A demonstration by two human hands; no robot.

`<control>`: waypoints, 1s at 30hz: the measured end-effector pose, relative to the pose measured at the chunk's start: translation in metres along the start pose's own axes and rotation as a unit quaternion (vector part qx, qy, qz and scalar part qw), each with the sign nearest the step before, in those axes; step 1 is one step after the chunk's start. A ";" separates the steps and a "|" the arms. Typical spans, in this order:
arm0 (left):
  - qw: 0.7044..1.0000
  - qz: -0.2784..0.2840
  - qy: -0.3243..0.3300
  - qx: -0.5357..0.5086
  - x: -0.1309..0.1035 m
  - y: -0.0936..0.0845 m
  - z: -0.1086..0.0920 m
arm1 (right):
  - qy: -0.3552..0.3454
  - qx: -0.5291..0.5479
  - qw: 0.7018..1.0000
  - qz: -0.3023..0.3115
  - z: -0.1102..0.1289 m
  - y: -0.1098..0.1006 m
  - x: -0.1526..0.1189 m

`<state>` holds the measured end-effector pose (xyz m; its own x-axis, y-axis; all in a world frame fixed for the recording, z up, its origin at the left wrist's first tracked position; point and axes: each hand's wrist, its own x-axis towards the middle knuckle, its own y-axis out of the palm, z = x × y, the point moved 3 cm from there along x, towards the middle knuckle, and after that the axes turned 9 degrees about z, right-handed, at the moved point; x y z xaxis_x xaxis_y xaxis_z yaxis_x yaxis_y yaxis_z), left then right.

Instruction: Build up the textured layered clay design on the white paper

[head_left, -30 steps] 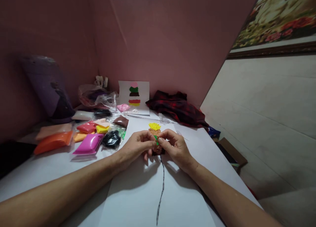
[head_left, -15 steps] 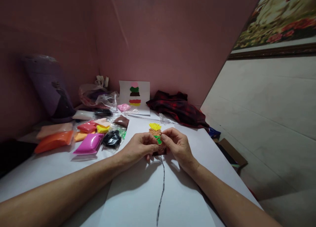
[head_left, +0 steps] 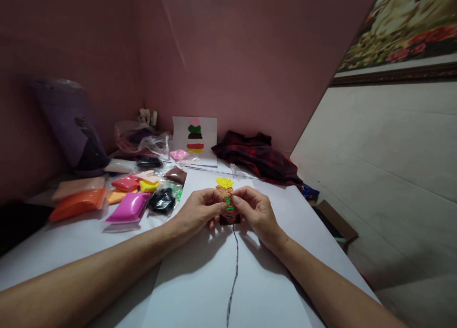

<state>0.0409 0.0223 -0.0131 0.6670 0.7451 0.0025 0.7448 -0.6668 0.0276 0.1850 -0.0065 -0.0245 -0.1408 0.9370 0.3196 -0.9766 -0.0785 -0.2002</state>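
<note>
On the white sheet [head_left: 200,280] lies a layered piece of modelling clay [head_left: 230,217], its strands yellow at the top, tan beneath, then green and dark brown. My left hand [head_left: 202,208] reaches its left side, with thumb and forefinger pinched together near the green band. From the other side my right hand [head_left: 257,213] pinches close to the same band. Between the fingertips a thin brown strand of clay [head_left: 231,204] crosses the green; the fingers hide its ends. A dark twisted line [head_left: 235,266] runs down the sheet below the piece.
Bags of coloured clay [head_left: 128,207] crowd the left side. Behind stands a card with painted colour bands [head_left: 195,135], beside a red plaid cloth [head_left: 257,156]. A purple cylinder [head_left: 67,123] is at the far left. A cardboard box [head_left: 335,221] sits past the right edge.
Both hands have shifted slightly, the left fingertips a little higher. More brown now lies across the green band, and less green shows.
</note>
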 end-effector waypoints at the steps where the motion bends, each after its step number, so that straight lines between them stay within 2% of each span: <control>1: 1.000 0.000 0.001 0.004 0.000 0.000 0.000 | 0.000 0.000 1.000 0.003 0.000 0.000 0.000; 13: 1.000 -0.005 0.010 0.017 0.002 -0.002 0.004 | 0.022 0.047 0.998 0.020 0.002 0.005 0.000; 30: 1.000 0.004 0.013 -0.019 0.000 -0.004 0.004 | 0.005 0.062 0.997 0.037 0.002 0.008 0.000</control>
<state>0.0385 0.0248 -0.0176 0.6710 0.7409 0.0283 0.7384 -0.6712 0.0654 0.1771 -0.0076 -0.0243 -0.2125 0.9301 0.2995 -0.9762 -0.1884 -0.1075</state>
